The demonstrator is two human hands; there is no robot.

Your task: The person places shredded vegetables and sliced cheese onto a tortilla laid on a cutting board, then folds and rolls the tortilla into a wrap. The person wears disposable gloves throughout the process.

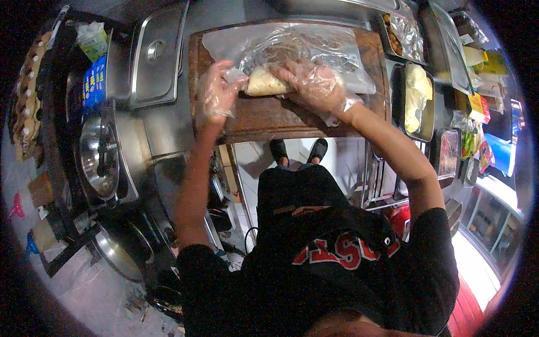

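A pale rolled wrap (265, 82) lies on a dark wooden board (247, 124), along the near edge of a clear plastic sheet (337, 48). My right hand (319, 84), in a thin clear plastic glove, is closed over the right part of the wrap and hides that end. Beside the wrap's left end is my left hand (218, 92), gloved the same way. Its fingers are apart, with the loose glove tips at or close to the wrap's end; whether they touch is hard to tell. The filling, if any, is hidden.
A lidded steel pan (159, 53) stands left of the board, near a steel bowl (100, 157) and a blue box (94, 84). To the right are a tray of pale yellow food (417, 98) and a foil-covered container (405, 36). Egg trays (29, 101) line the far left.
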